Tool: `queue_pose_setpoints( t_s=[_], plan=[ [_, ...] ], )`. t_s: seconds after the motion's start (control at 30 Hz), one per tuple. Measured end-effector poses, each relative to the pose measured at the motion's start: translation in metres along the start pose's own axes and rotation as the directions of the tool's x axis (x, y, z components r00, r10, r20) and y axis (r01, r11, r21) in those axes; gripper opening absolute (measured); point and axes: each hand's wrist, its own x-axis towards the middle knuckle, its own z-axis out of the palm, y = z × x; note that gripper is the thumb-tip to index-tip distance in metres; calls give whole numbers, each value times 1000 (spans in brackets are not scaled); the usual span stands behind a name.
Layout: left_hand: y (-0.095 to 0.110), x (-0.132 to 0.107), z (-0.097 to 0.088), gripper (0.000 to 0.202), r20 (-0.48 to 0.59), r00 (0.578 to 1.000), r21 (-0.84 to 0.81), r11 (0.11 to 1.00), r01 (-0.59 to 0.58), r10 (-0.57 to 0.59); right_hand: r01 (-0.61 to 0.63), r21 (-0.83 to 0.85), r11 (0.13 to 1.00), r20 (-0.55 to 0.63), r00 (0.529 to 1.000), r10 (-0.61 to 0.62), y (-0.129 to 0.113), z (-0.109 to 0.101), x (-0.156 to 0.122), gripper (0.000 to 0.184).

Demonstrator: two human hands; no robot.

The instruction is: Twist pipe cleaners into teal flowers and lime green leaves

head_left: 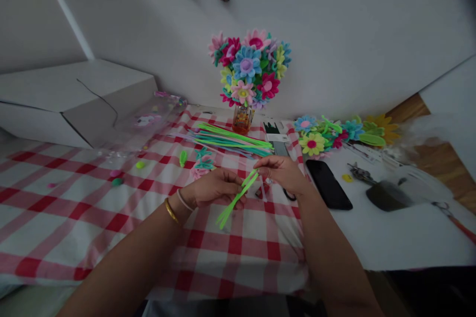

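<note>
A bright green pipe cleaner (237, 197), bent into narrow loops, runs diagonally between my hands above the checked cloth. My left hand (215, 188) grips it near the middle, with the fingers curled over it. My right hand (282, 172) pinches its upper end between the fingertips. A pile of long green, teal and pink pipe cleaners (234, 141) lies beyond my hands, and a small teal-and-pink pipe-cleaner flower (203, 164) sits just beyond my left hand.
A pipe-cleaner flower bouquet (247, 67) stands in a small amber jar (242, 119) at the back. More flowers (327, 133) lie to the right, near a black phone (329, 184) and red-handled scissors (451, 220). Pom-poms (140, 164) dot the red-checked cloth (230, 252). A white box (74, 99) sits far left.
</note>
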Motion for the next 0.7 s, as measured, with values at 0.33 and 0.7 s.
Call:
queue_pose_setpoints(
  t_s=[0.33, 0.7],
  plan=[
    [-1, 1, 0, 15, 12, 1000, -15, 1000, 15, -15, 55, -151, 987, -49, 997, -63, 1, 1, 1, 18],
    [-3, 3, 1, 20, -74, 997, -37, 999, -5, 2, 97, -155, 983, -71, 991, -109, 3, 2, 2, 16]
  ],
)
